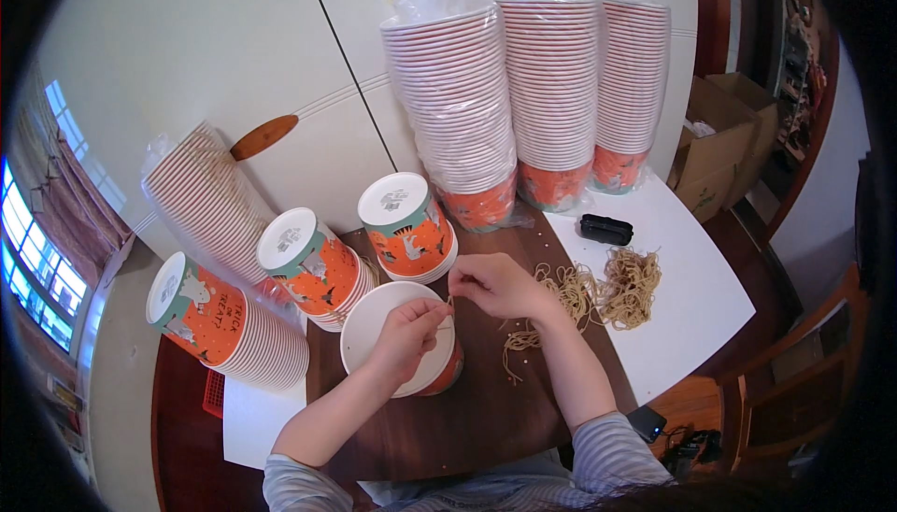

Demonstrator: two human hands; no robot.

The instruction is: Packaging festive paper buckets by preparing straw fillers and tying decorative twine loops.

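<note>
An orange printed paper bucket [447, 374] stands on the brown table mat, its white open mouth facing up toward me. Above that mouth, my left hand [408, 336] has its thumb and fingers pinched together. My right hand [497, 288] meets it just past the bucket's right rim, fingers also closed in a pinch. A short bit of thin tan cord shows between the two hands; its ends are hidden by my fingers. Right of my right forearm lie loose tan cords [568, 295], some trailing beneath the arm, beside a thicker bundle of cords [631, 288].
Upside-down stacks of orange buckets stand beyond my hands [408, 236], to their left [318, 274] and at far left [210, 316]. Tall plastic-wrapped stacks [458, 101] line the back. A black case [605, 229] sits behind the cords. Cardboard boxes [715, 143] stand off the table's right side.
</note>
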